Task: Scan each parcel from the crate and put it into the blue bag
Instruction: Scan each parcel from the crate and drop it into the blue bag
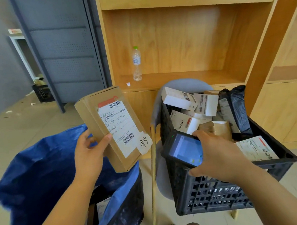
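L hand (89,155) grips parcel (112,127), R hand (220,158) scanner (182,149)

Noted: the parcel (95,118) in my left hand (88,155), matt brown cardboard, smooth white paper label (119,128); the blue bag (40,169), woven plastic, faint sheen; the crate (216,193), matt black plastic; the scanner (184,149) in my right hand (220,156), glossy screen; the shelving (181,35), smooth pale wood.

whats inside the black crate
The crate holds white boxes, brown parcels, a black bag and a flat labelled parcel. Lower layers and the corner behind the scanner are hidden.
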A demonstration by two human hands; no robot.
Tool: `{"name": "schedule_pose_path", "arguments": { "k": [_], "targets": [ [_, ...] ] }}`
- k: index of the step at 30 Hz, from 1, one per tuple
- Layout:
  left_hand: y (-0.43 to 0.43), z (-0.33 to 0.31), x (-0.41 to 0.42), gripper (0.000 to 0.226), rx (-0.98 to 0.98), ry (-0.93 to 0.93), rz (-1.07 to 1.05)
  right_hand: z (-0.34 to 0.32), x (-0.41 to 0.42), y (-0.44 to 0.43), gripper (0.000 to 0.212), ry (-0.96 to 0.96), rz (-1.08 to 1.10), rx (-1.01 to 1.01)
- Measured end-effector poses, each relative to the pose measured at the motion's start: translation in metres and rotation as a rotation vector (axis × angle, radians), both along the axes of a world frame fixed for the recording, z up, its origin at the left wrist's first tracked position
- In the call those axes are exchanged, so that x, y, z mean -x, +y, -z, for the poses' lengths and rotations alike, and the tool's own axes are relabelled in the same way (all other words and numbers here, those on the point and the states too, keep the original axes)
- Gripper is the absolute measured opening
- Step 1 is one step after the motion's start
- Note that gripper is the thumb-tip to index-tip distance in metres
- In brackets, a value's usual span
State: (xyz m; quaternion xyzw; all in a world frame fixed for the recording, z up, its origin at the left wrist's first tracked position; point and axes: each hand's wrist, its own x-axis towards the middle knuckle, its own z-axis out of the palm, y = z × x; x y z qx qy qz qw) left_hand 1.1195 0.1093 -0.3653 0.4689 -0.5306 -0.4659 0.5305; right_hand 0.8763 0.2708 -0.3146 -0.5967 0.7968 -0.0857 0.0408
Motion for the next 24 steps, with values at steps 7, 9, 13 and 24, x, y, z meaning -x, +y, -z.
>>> {"name": "schedule_pose_path", "arguments": {
  "k": [7, 9, 13, 24],
  "targets": [
    [-0.008, 0.071, -0.08, 0.033, -0.303, 0.049, -0.216, 0.027, -0.049, -0.046, 0.079, -0.003, -0.137, -0.13],
    [-0.015, 0.095, -0.107, 0.03, -0.381, 0.017, -0.273, 0.038, -0.065, -0.064, 0.076, -0.001, -0.173, -0.172],
    [-0.036, 0.139, -0.154, 0.042, -0.498, -0.114, -0.413, 0.059, -0.093, -0.105, 0.071, -0.001, -0.21, -0.229],
    [-0.161, 0.249, -0.163, 0.06, -0.732, -0.648, -0.168, 0.133, -0.127, -0.239, 0.059, 0.111, -0.178, -0.321]
  ]
}}
